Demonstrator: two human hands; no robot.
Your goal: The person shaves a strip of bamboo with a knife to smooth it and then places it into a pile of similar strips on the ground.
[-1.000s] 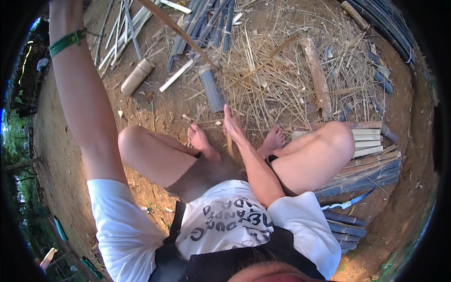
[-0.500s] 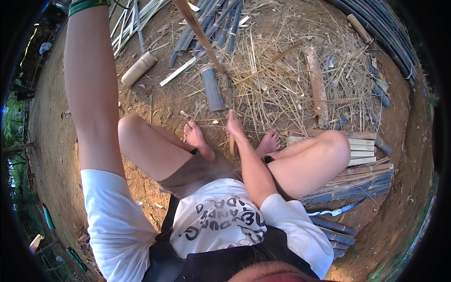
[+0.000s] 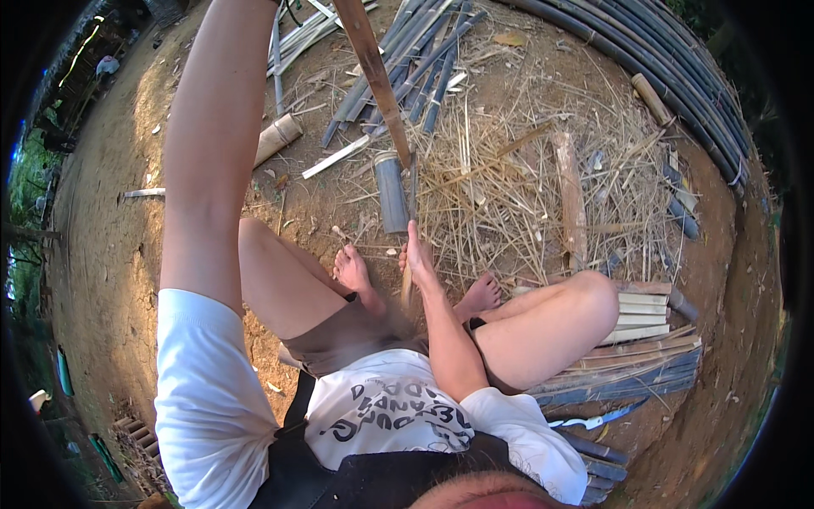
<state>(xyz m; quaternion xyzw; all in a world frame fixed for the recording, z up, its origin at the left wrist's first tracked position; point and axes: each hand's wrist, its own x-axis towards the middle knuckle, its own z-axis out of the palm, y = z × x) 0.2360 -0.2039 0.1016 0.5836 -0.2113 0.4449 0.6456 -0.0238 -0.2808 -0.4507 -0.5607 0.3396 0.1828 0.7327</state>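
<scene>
My left arm [image 3: 208,170] stretches up to the top edge, and its hand lies beyond the picture. Between my bare feet, my right hand [image 3: 416,260] is closed around the handle of a knife [image 3: 413,191]. Its narrow dark blade points away from me. A long brown bamboo strip [image 3: 373,72] slants down from the top edge, and its lower end meets the blade. Just left of the blade is a short grey bamboo tube [image 3: 391,195]. Whether the strip touches the tube, I cannot tell.
Shavings [image 3: 500,195] cover the ground ahead and right. Dark bamboo poles [image 3: 678,76] curve along the far right. Split bamboo [image 3: 403,64] lies ahead. Beside my right knee are stacked slats [image 3: 636,365] and a knife with a blue-and-white handle [image 3: 593,419]. A pale bamboo piece [image 3: 278,140] lies left.
The view has shifted, so the ground ahead sits lower in the picture. My left arm has swung to the right, its wrist now at the top edge. My right hand keeps the knife.
</scene>
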